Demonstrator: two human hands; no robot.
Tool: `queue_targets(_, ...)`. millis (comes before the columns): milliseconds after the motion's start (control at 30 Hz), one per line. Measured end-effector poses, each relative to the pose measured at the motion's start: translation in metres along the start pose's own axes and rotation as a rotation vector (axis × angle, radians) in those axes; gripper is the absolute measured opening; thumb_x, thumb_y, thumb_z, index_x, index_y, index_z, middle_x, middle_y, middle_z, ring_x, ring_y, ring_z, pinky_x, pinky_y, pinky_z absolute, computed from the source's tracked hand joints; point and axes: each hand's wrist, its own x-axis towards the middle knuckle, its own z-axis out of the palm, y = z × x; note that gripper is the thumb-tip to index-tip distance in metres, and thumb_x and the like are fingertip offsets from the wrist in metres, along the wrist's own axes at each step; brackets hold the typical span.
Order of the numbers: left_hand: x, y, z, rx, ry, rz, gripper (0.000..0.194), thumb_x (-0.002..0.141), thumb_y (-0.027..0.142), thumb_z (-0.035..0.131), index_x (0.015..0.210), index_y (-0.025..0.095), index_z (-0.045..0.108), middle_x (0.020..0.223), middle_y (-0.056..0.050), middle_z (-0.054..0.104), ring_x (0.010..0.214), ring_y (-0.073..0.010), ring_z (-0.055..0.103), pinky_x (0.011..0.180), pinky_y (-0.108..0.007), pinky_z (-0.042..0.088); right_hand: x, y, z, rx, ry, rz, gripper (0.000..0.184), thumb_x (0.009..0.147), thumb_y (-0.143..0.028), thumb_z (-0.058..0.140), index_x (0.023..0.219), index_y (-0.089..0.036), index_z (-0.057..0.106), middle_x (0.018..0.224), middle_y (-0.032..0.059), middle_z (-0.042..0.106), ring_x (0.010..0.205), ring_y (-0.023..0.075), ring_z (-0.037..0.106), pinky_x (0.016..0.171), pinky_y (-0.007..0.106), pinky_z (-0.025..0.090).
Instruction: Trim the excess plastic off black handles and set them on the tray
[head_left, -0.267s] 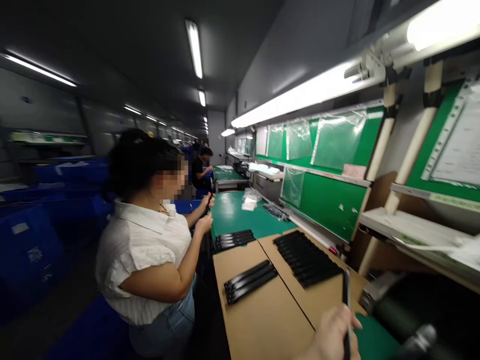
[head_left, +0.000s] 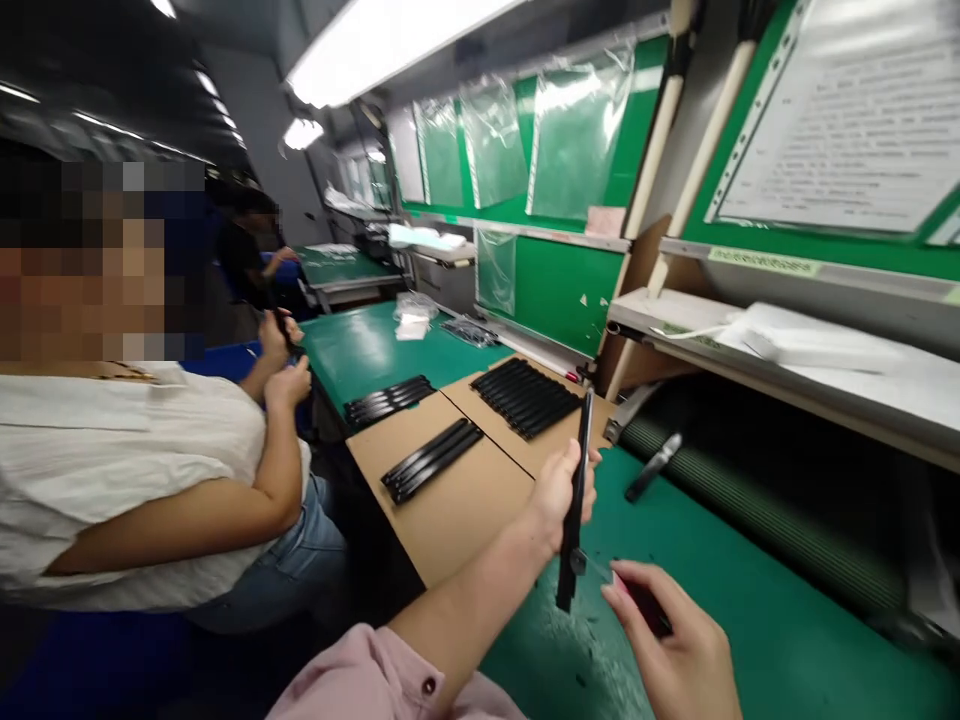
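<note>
My left hand (head_left: 556,497) is closed around a long black strip (head_left: 576,500), holding it almost upright above the green mat (head_left: 750,610). My right hand (head_left: 675,645) sits just below and right of the strip's lower end, fingers pinched on a small dark tool (head_left: 646,605) whose thin tip touches the strip near its bottom. A pink sleeve covers my left upper arm.
Rows of black strips (head_left: 525,396) lie on brown cardboard sheets (head_left: 450,500). A smaller bunch (head_left: 431,459) and another (head_left: 388,400) lie to the left. A co-worker in a white shirt (head_left: 127,470) sits close on the left. A ribbed conveyor (head_left: 750,500) runs on the right, with a dark tool (head_left: 654,466) on its edge.
The view has swung down and right toward the bench. My left hand with the strip has risen into the middle of the view, and my right hand has come in below it.
</note>
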Motion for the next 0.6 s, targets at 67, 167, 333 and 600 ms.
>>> queue_targets(67,0.002,0.001,0.001,0.001,-0.030,0.004,0.044,0.088,0.061,0.049,0.087,0.017,0.053,0.045,0.012,0.024,0.031,-0.0038,0.018,0.033,-0.015,0.013,0.002,-0.001,-0.002,0.049,-0.025,-0.064,0.032,0.087,-0.054,0.057,0.090,-0.025,0.070,0.085,0.0060,0.070,0.071,0.0207,0.066,0.059,0.027,0.054)
queue_targets(167,0.001,-0.003,0.002,0.006,-0.055,-0.001,0.043,0.086,0.061,0.052,0.087,0.018,0.053,0.044,0.012,0.025,0.031,-0.0040,0.019,0.032,-0.015,0.014,0.004,0.000,-0.004,0.068,-0.055,-0.139,0.026,0.088,-0.046,0.059,0.091,-0.022,0.070,0.082,0.0068,0.069,0.069,0.0196,0.065,0.055,0.026,0.053)
queue_targets(333,0.000,-0.002,0.003,0.009,-0.069,-0.005,0.042,0.087,0.059,0.052,0.086,0.018,0.052,0.044,0.012,0.026,0.031,-0.0036,0.018,0.032,-0.014,0.015,0.003,0.004,-0.005,0.110,-0.106,-0.191,0.017,0.087,-0.038,0.064,0.094,-0.023,0.071,0.087,0.0056,0.070,0.076,0.0190,0.066,0.063,0.026,0.056)
queue_targets(600,-0.003,-0.005,0.006,-0.018,-0.085,-0.035,0.042,0.086,0.061,0.053,0.084,0.019,0.051,0.042,0.012,0.025,0.031,-0.0037,0.016,0.032,-0.014,0.015,0.001,0.005,0.011,0.032,0.207,-0.341,0.010,0.086,-0.024,0.067,0.095,-0.023,0.070,0.087,0.0047,0.070,0.080,0.0197,0.064,0.069,0.031,0.054)
